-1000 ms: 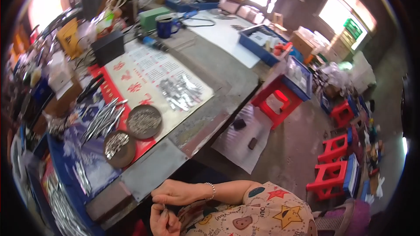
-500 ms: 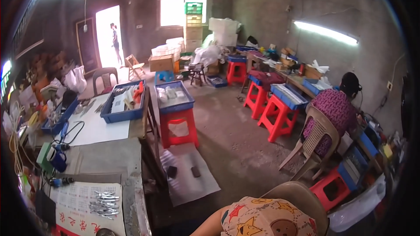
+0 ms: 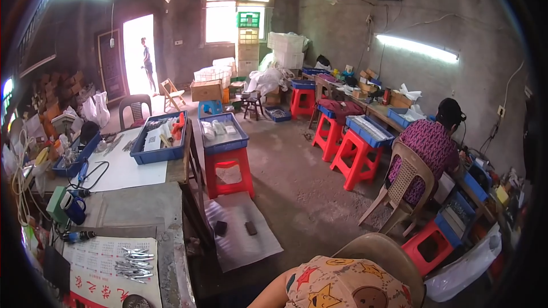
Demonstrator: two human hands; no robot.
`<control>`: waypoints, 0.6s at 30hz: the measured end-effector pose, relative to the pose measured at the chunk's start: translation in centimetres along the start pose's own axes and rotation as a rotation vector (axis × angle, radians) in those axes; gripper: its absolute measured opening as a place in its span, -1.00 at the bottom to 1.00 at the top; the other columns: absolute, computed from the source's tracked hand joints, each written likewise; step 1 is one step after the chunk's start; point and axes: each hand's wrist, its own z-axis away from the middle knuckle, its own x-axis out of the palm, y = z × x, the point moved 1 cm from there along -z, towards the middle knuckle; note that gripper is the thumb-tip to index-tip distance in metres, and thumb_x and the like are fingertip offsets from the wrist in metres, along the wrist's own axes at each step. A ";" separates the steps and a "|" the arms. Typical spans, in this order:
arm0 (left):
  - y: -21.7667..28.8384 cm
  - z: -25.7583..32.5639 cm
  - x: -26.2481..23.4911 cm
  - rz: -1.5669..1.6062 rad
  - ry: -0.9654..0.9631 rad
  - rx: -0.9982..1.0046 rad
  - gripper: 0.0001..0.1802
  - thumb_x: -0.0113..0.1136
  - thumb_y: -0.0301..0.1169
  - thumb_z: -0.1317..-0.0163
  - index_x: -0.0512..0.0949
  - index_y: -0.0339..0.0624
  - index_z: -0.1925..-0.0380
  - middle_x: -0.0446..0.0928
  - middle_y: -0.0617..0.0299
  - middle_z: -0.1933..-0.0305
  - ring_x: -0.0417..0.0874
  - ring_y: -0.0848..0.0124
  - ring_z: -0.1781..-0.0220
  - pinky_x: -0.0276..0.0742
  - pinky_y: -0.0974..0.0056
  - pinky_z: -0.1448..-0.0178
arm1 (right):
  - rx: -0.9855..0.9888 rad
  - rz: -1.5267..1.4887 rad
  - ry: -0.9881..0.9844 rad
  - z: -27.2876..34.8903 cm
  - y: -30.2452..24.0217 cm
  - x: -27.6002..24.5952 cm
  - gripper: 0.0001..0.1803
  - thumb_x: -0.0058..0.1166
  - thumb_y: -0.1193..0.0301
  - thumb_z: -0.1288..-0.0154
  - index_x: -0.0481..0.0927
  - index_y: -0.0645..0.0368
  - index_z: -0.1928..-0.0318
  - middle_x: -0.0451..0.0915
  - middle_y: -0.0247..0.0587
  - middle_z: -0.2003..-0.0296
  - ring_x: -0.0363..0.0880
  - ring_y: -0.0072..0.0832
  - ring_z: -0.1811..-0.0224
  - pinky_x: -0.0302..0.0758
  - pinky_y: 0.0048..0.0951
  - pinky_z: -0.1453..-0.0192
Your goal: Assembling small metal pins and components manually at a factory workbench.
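Neither of my hands shows in the head view. Only my upper arm and a star-patterned sleeve (image 3: 337, 285) appear at the bottom edge, with a beige chair back (image 3: 388, 251) behind it. At lower left on the workbench (image 3: 131, 208), a pile of small shiny metal parts (image 3: 132, 263) lies on a printed paper sheet (image 3: 103, 276). A dark blue mug (image 3: 74, 208) stands further back on the bench.
A blue tray (image 3: 157, 137) of parts sits at the bench's far end, another blue tray (image 3: 224, 132) on a red stool (image 3: 228, 171). Red stools (image 3: 357, 157) line the middle floor. A person (image 3: 431, 148) sits at the right bench; another person (image 3: 146, 63) stands in the doorway.
The view has swung up from the bench and my hands to the room. Both hands, seen near my lap one second ago, have left the picture.
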 end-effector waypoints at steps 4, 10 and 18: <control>0.1 0.7 0.3 -0.049 0.037 0.021 -0.91 -0.07 -0.23 -0.41 0.31 0.13 0.29 0.20 0.37 0.68 0.12 0.53 0.75 0.13 0.40 0.67 | -0.006 -0.079 0.084 0.2 -0.5 0.3 -0.55 -0.25 0.24 -0.47 0.44 0.32 0.48 0.39 0.10 0.59 0.33 -0.33 0.58 0.29 -0.28 0.44; -0.8 1.1 -1.0 -0.042 0.111 0.085 -0.92 -0.06 -0.22 -0.40 0.29 0.14 0.21 0.21 0.38 0.67 0.14 0.54 0.72 0.14 0.43 0.65 | 0.083 -0.203 0.047 -0.3 -0.5 0.9 -0.56 -0.21 0.25 -0.45 0.40 0.32 0.52 0.25 -0.14 0.67 0.22 -0.50 0.57 0.24 -0.33 0.47; -1.0 -0.3 -1.0 0.070 -0.081 0.193 -0.88 -0.15 -0.28 -0.43 0.31 0.09 0.08 0.17 0.35 0.65 0.10 0.55 0.72 0.11 0.45 0.65 | 0.091 -0.280 -0.023 -0.5 0.9 3.8 -0.52 -0.20 0.18 -0.46 0.49 0.29 0.52 0.38 -0.25 0.67 0.27 -0.52 0.58 0.29 -0.34 0.47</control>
